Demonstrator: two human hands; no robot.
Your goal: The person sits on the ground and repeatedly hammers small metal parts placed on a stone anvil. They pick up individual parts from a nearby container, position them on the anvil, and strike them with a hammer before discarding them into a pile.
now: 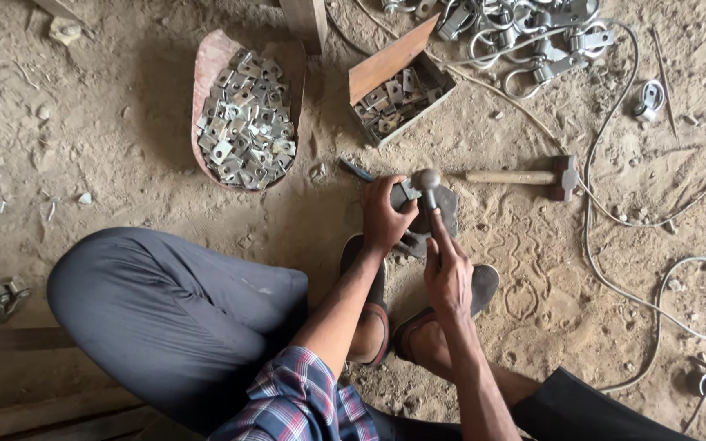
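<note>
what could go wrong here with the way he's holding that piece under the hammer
1. The left hand pins the small metal piece right beside the round-headed hammer gripped by the right hand, so a glancing blow might catch the fingers.
2. The dark block sits on loose sandy ground between the feet in sandals; it may shift, or a dropped piece could hit a foot.

The shirt sleeve [296, 400] is checked — blue, red and white — the trousers [165, 310] are dark grey, and the metal plates [247, 122] are shiny silver-grey.
</note>
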